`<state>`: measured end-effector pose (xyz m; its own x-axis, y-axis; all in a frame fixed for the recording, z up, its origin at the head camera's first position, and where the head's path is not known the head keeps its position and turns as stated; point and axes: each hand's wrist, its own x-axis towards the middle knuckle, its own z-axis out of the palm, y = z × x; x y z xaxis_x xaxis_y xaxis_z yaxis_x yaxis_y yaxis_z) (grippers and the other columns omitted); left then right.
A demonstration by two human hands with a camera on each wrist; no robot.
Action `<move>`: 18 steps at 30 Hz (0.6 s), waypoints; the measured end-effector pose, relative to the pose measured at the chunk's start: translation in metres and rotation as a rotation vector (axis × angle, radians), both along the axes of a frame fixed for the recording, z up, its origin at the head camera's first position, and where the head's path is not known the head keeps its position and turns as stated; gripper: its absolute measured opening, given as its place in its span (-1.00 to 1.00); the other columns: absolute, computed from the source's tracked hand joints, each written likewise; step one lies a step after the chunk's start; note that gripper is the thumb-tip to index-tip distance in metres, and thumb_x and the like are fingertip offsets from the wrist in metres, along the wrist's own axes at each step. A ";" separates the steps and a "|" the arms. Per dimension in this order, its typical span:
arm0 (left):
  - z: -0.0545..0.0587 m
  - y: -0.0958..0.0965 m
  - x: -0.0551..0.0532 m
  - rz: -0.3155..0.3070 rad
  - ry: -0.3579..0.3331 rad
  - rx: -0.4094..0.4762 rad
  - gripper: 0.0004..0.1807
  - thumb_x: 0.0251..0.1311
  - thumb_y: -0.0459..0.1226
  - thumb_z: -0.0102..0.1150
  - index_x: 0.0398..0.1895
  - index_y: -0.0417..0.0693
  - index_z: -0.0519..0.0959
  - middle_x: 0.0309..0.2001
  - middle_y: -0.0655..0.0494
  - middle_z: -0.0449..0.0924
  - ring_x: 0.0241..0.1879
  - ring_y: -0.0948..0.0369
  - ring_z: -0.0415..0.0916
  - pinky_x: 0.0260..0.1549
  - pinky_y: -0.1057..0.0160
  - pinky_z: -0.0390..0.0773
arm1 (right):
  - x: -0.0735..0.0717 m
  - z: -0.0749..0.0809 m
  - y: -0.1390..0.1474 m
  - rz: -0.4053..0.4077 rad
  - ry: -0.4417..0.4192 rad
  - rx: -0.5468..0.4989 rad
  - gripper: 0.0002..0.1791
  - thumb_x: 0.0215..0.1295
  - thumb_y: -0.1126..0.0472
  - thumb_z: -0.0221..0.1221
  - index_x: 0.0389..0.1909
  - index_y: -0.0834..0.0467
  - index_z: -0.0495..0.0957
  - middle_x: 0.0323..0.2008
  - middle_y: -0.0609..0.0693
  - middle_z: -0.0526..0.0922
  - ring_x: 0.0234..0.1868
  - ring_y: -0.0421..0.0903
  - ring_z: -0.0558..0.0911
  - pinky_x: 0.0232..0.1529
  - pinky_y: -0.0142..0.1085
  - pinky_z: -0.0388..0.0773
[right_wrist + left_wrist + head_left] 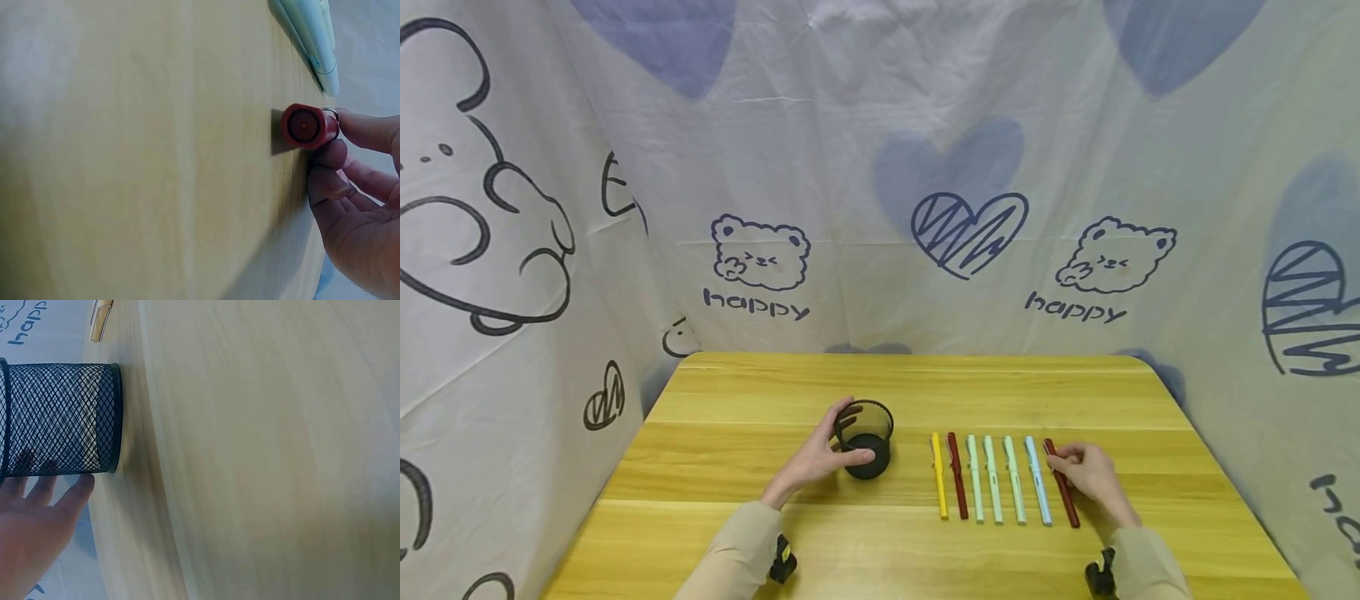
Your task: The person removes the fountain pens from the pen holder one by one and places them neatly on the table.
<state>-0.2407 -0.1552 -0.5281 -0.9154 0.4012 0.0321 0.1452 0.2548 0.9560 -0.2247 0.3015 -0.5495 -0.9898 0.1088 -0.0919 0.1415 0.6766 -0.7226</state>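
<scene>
A black mesh pen holder (869, 470) stands upright left of the middle of the table. My left hand (817, 457) holds it from its left side, thumb at the front and fingers behind. In the left wrist view, fingertips meet the mesh wall (56, 419). On the right, my right hand (1092, 473) pinches a dark red pen (1067, 498) near its clip end, between thumb and fingers. The right wrist view shows that pen's round red end (304, 126) facing the camera, close over the wood.
Left of the held pen lies a row of pens: light blue (1038, 483), several pale green ones (994, 483), another dark red (958, 479) and a yellow one (939, 479). A printed cloth (850, 167) hangs behind the wooden table (760, 383) and at both sides.
</scene>
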 end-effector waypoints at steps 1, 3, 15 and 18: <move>0.000 0.000 0.000 0.004 -0.002 -0.001 0.08 0.21 -0.18 0.41 0.63 0.14 -0.12 0.59 -0.03 0.07 0.59 -0.11 -0.03 0.47 -0.31 0.15 | 0.000 0.000 0.000 0.000 0.003 0.001 -0.63 0.35 0.21 0.25 -0.06 0.49 0.58 -0.37 0.15 0.67 -0.45 -0.16 0.54 -0.48 -0.38 0.52; 0.000 0.000 0.001 0.011 0.000 -0.001 0.11 0.21 -0.18 0.41 0.64 0.15 -0.16 0.60 -0.05 0.04 0.60 -0.12 -0.04 0.47 -0.32 0.14 | 0.001 0.000 0.000 0.004 0.010 0.001 -0.62 0.36 0.21 0.25 -0.06 0.50 0.57 -0.38 0.15 0.66 -0.45 -0.16 0.54 -0.49 -0.38 0.51; 0.006 -0.013 0.002 0.052 0.029 0.007 0.13 0.19 -0.20 0.43 0.64 0.13 -0.18 0.60 -0.16 0.00 0.59 -0.18 -0.04 0.45 -0.36 0.13 | 0.003 0.007 -0.001 0.018 0.068 0.018 -0.52 0.40 0.11 0.23 0.06 0.48 0.54 -0.31 0.21 0.69 -0.40 -0.15 0.59 -0.41 -0.37 0.53; 0.007 -0.023 0.003 0.064 0.044 0.005 0.11 0.22 -0.21 0.40 0.64 0.11 -0.18 0.61 -0.13 0.01 0.59 -0.18 -0.07 0.46 -0.38 0.08 | 0.004 0.008 -0.001 0.011 0.119 0.047 -0.50 0.43 0.08 0.21 0.09 0.46 0.54 -0.25 0.25 0.69 -0.30 -0.04 0.66 -0.30 -0.28 0.59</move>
<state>-0.2381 -0.1779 -0.5208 -0.9370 0.3413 0.0747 0.1705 0.2599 0.9505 -0.2206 0.3002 -0.5416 -0.9946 0.0991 0.0309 0.0490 0.7111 -0.7014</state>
